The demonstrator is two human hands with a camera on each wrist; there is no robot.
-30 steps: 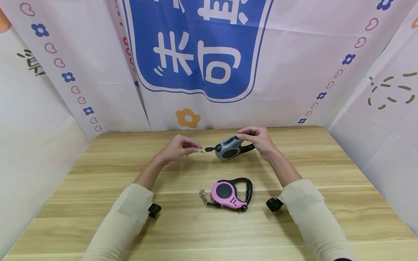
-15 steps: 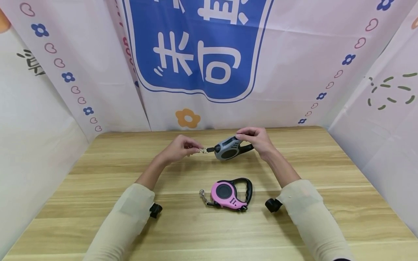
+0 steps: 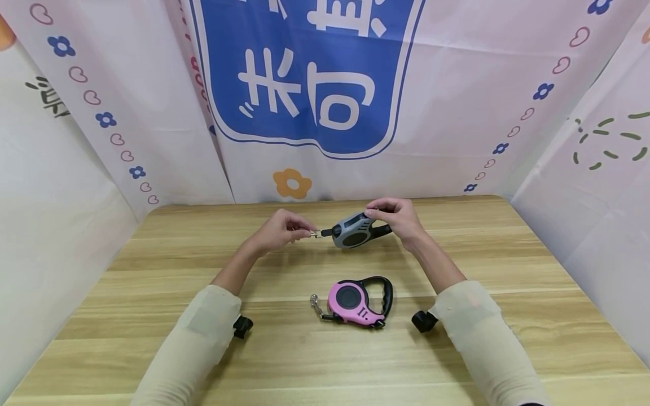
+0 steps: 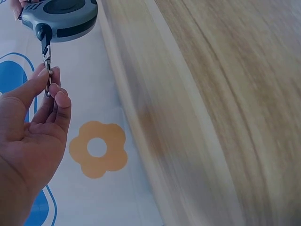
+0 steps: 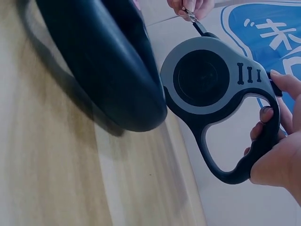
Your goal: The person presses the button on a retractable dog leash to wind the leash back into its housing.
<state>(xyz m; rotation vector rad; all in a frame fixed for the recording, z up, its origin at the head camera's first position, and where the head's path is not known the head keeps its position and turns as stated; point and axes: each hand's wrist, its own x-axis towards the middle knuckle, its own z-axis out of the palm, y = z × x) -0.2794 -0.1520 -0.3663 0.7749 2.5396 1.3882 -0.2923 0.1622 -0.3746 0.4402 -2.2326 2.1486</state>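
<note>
A grey and black retractable dog leash [image 3: 352, 230] is held up over the far part of the table. My right hand [image 3: 398, 220] grips its black loop handle; in the right wrist view the fingers curl round the handle and the thumb [image 5: 282, 82] lies at the button. The metal clip [image 4: 47, 70] at the leash's end is pinched between the thumb and fingers of my left hand [image 3: 279, 230]. A short black strap [image 3: 327, 232] joins clip and casing. Nearer to me, a pink and black retractable leash [image 3: 350, 299] lies flat, its clip [image 3: 316, 304] pointing left.
The wooden table [image 3: 284, 361] ends at a white printed cloth backdrop [image 3: 442, 113] with a blue sign. Black mounts [image 3: 424, 321] stick out from both sleeves. In the right wrist view a large dark curved object [image 5: 103, 66] looms close to the camera.
The grey leash and my right hand have shifted slightly left. My left hand has moved a little right with the clip. The pink leash has stayed put.
</note>
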